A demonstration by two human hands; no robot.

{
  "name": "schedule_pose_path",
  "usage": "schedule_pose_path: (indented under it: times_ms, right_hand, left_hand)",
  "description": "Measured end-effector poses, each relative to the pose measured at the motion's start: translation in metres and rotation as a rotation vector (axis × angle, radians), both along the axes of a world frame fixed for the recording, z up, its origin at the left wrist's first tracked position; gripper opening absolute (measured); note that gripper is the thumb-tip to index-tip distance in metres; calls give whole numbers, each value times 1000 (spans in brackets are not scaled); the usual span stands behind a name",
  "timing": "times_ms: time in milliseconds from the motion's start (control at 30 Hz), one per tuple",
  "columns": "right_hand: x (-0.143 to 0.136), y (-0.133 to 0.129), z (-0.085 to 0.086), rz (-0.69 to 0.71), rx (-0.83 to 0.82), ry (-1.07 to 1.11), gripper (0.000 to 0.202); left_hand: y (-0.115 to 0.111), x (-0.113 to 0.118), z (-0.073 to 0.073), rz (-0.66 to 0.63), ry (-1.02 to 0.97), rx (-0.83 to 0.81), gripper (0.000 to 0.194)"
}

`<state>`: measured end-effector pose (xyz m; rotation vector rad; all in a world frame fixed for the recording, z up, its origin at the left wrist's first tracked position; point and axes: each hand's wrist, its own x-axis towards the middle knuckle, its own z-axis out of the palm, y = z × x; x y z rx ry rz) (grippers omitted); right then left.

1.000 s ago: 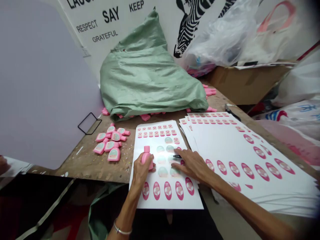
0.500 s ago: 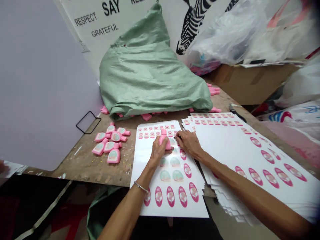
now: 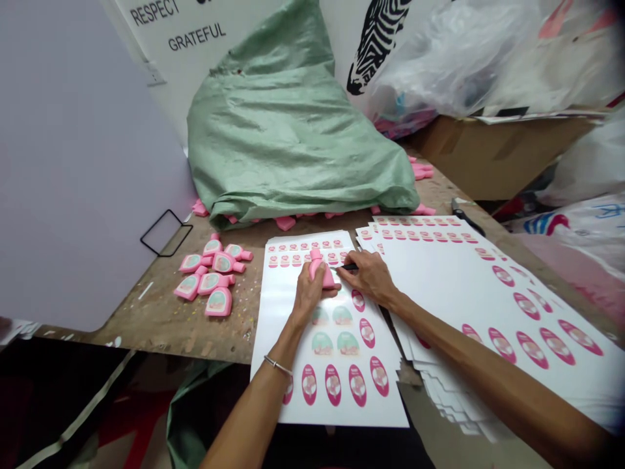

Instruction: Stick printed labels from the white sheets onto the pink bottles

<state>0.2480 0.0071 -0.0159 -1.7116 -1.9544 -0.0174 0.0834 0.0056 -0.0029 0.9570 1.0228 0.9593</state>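
Observation:
My left hand (image 3: 308, 292) grips a small pink plastic bottle (image 3: 321, 270) upright over a sheet of stickers (image 3: 288, 306). No label shows on the side of the bottle facing me. Close on its right, my right hand (image 3: 367, 275) pinches a thin black tool (image 3: 349, 266), its tip pointing toward the bottle; its exact kind is too small to tell. Green half-round labels and pink oval labels remain on the sheet beneath both hands. To the left, several pink bottles with green labels (image 3: 218, 302) lie grouped on the table.
A second stack of sticker sheets (image 3: 439, 280) lies to the right. Behind stands a large green sack (image 3: 293, 130) with pink bottles along its base. Scissors (image 3: 466, 218), a black wire frame (image 3: 166, 233) and a cardboard box (image 3: 498, 156) are around the worktable (image 3: 195, 335).
My right hand has shifted slightly, bringing the black tool into clearer view beside the bottle. The bottle is tilted a little more in my left hand. The camera view has moved slightly.

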Motion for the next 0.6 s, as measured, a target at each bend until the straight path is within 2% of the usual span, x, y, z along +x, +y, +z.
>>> schedule_pose_path:
  times_ms: [100, 267, 400, 500, 600]
  right_hand:
    - [0, -3, 2, 3, 15, 113, 22]
    - [6, -9, 14, -52, -39, 619, 35]
    - [3, -25, 38, -29, -103, 872, 39]
    - [-9, -43, 53, 26, -214, 925, 45]
    - [-25, -57, 59, 75, -244, 940, 41]
  left_hand:
    - [2, -1, -3, 15, -63, -15, 37]
    - [6, -4, -3, 20, -131, -18, 42]
    - [-5, -13, 12, 0, -173, -15, 48]
    - [-24, -20, 27, -16, -242, -56, 57]
    - [-41, -26, 38, -8, -282, -119, 60]
